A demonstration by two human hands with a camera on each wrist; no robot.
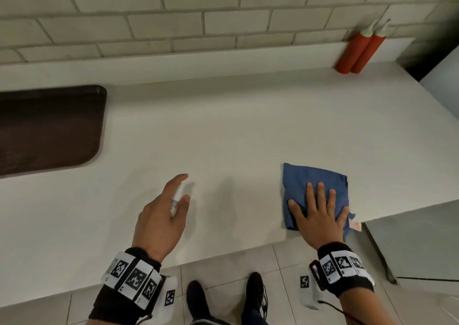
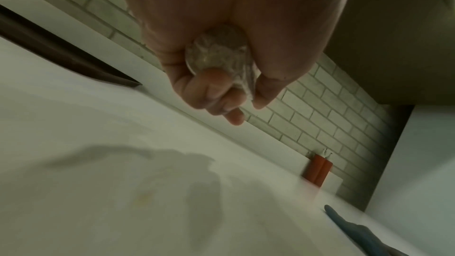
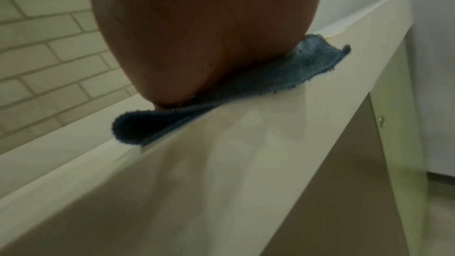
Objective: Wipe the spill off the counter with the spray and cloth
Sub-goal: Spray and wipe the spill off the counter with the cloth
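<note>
**Spray in the left hand, cloth under the right**

The left hand (image 1: 159,215) is up off the counter (image 1: 223,131), its fingers curled round a small clear spray (image 1: 176,199). The forefinger reaches out past the top of it and the thumb lies along the near side. From the left wrist view the round clear base of the spray (image 2: 216,54) sits wedged in the fist, with the fingertips (image 2: 221,92) folded in beneath it. The hand's shadow falls on the white top just ahead of it and to its right.

The right hand (image 1: 320,215) lies flat, fingers straight and spread, pressed down on the blue cloth (image 1: 315,178). The cloth is folded and sits at the counter's near edge; most of it shows beyond the fingertips, and a corner with a small tag hangs over the edge by the little finger. The right wrist view shows the heel of the hand (image 3: 209,36) bearing on the cloth (image 3: 283,71), whose loose edges lift a little either side.

In the left wrist view a faint yellowish smear (image 2: 144,200) marks the counter below the left hand; it is blurred, and I can't say more of it.

Well beyond the right hand, two red bottles (image 1: 359,51) lean against the tiled wall (image 1: 173,14). Far to the left of the left hand lies a dark brown tray (image 1: 49,128).
</note>
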